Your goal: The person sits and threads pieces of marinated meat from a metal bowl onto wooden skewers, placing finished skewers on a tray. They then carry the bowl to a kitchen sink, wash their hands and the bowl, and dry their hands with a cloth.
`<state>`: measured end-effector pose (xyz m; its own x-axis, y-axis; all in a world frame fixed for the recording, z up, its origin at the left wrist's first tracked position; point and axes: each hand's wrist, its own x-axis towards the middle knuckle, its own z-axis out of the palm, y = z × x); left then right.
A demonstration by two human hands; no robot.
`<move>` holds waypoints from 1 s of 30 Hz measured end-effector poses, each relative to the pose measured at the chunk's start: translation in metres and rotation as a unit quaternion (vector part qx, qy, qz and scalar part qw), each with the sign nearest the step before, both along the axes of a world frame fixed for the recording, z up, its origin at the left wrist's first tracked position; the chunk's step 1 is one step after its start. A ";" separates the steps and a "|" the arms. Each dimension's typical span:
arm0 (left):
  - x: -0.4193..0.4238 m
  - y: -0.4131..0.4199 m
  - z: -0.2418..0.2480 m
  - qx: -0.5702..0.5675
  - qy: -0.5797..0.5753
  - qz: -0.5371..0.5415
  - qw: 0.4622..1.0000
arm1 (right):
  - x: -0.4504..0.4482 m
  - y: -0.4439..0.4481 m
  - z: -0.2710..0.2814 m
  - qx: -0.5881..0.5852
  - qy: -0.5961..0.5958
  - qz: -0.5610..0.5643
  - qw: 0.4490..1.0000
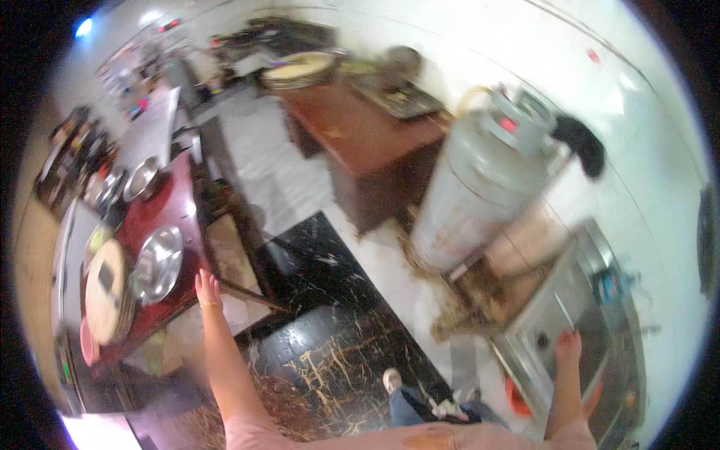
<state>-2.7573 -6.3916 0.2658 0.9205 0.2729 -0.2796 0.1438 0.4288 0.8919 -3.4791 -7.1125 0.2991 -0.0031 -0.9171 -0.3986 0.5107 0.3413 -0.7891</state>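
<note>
My left hand (208, 288), a bracelet at its wrist, reaches out with fingers extended and nothing in it. It is at the near edge of a red-topped table (169, 205), just right of a shiny metal bowl (160, 264). Left of that bowl is a thick, round, pale board (101, 323), probably a chopping board, with a dark, flat, blade-like thing (107, 278) on it. My right hand (568, 344) appears over a stainless steel sink (529, 337); blur hides its fingers and whether it touches the metal.
A tall grey gas cylinder (467, 191) stands ahead on the right, beside a brown table (365, 135) bearing a tray (396, 98) and round boards (298, 70). Another metal bowl (142, 179) is farther along the red table. Glossy black veined flooring (332, 337) lies underfoot. A red container (516, 396) sits by the sink.
</note>
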 end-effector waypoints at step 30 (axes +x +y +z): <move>-0.710 -0.646 0.169 0.180 -0.581 -0.606 0.512 | -0.060 -0.040 0.102 0.005 -0.280 0.022 0.960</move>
<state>-3.4670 -7.0381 0.4351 -0.0374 -0.8550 0.5173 -0.6083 0.4301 0.6670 -3.5391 -7.1528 0.4007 0.2523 -0.9075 -0.3359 0.8389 0.3781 -0.3914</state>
